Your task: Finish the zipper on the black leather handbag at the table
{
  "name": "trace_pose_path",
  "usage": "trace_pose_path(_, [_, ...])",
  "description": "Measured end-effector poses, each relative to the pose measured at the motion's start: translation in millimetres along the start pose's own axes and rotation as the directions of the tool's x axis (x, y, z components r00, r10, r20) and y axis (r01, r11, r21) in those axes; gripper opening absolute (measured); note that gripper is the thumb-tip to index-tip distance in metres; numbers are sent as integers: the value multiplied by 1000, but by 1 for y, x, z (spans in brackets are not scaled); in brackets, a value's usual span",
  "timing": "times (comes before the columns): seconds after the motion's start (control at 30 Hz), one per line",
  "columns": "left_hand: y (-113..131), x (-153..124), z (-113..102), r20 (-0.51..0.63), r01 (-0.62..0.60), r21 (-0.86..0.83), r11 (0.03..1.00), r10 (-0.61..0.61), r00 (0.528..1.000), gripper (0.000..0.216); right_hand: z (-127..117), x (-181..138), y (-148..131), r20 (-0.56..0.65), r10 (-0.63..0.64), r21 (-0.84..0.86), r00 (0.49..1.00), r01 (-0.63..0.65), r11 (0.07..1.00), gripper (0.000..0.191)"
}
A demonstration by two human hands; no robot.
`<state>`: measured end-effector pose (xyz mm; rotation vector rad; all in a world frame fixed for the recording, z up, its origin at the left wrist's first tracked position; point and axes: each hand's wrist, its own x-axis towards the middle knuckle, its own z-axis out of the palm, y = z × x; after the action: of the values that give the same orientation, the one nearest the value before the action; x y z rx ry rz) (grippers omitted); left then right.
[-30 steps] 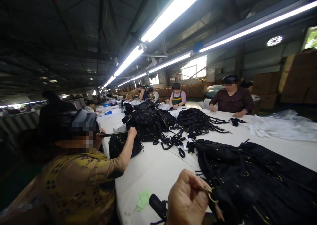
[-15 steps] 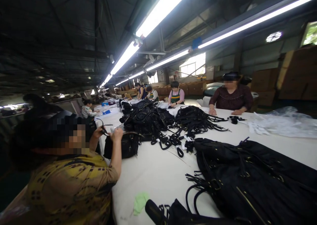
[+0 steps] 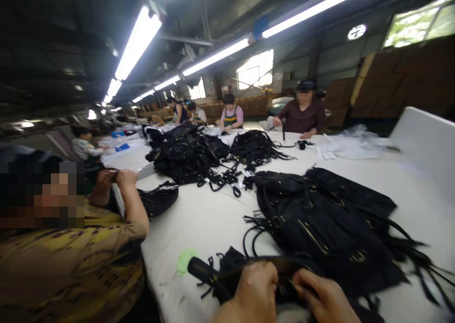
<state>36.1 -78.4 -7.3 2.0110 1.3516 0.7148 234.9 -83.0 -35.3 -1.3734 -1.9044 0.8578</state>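
Bottom centre of the frame: both hands are on a black bag (image 3: 231, 271) at the near edge of the white table (image 3: 213, 219). Left hand (image 3: 254, 290) is curled over the bag's top w/ fingers bent down around a dark strap (image 3: 263, 261). Right hand (image 3: 325, 297) is just beside it, fingers pinched in on the same strap or on sth small at the bag's top; can't tell exactly what, too dark & partly cut off by the frame edge.

Progress, as a judgement: this bag looks mid-handling, not finished. It lies crumpled, straps loose & trailing toward the lower left, one rolled black end sticking out left. A big pile of black bags (image 3: 320, 219) lies right of centre, touching or nearly touching the held one; can't tell which of those are done. More bags (image 3: 188, 152) & a heap of straps (image 3: 256, 148) sit further back in the middle, so plenty seems left.

The bag: soft black fabric, thin straps, small gold-coloured metal bits; detail is blurred.

A green scrap (image 3: 185, 261) lies on the table left of the bag. Left of frame, a co-worker in a yellow patterned top (image 3: 71, 266) holds another bag (image 3: 156, 200). Other people sit at the far side, upper centre.
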Motion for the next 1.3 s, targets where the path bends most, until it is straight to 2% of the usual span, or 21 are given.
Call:
trace_pose_path(0.07, [10,-4,-2,-9,40,29,999,-40,999,12,-6,-4,-14,12,6,-10,1000,-5,1000,16])
trace_pose_path(0.2, [14,-2,-10,64,159,25,987,-160,985,12,-6,-8,-24,-4,41,19,999,-41,999,18])
trace_pose_path(0.5, [17,-2,-9,50,206,33,978,-208,977,7,0,-21,-22,-4,-1,-55,1000,1,999,18])
trace_pose_path(0.87, [23,1,-3,35,196,28,980,-197,980,7,3,-22,-27,23,29,-154,999,-25,988,16])
trace_pose_path(1.13, [26,0,12,9,89,257,962,-94,996,15,4,-24,-23,38,44,-110,998,-40,993,14])
trace_pose_path(1.3, [26,2,16,17,91,288,953,-100,995,15,5,-25,-19,26,85,-30,996,-84,996,12])
